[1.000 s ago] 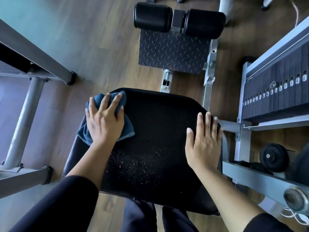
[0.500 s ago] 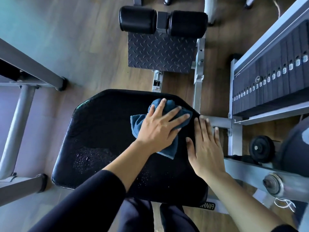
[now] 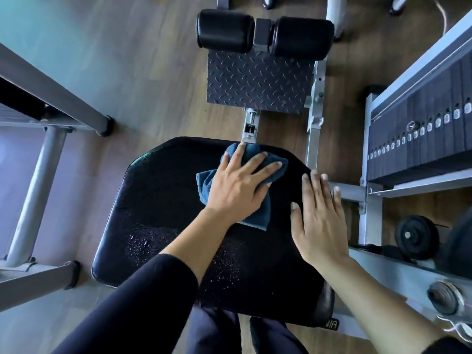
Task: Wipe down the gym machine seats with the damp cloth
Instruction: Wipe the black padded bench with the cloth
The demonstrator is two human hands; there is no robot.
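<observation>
My left hand [image 3: 237,185] lies flat on the damp cloth [image 3: 258,215], fingers spread, pressing it onto the seat [image 3: 158,200] at the seat's far edge, a little right of its middle. The cloth is bunched, with 1 corner trailing toward the seat's centre. My right hand [image 3: 319,221] rests on the seat's right edge, fingers straight and close together, holding nothing. Beads of water [image 3: 145,241] sit on the seat's near half, 1 patch toward its near left corner and another beside my left forearm. From the cloth, that wet part lies back toward me and leftward. I judge the left hand should draw the cloth there. The right hand sits clear of that path.
</observation>
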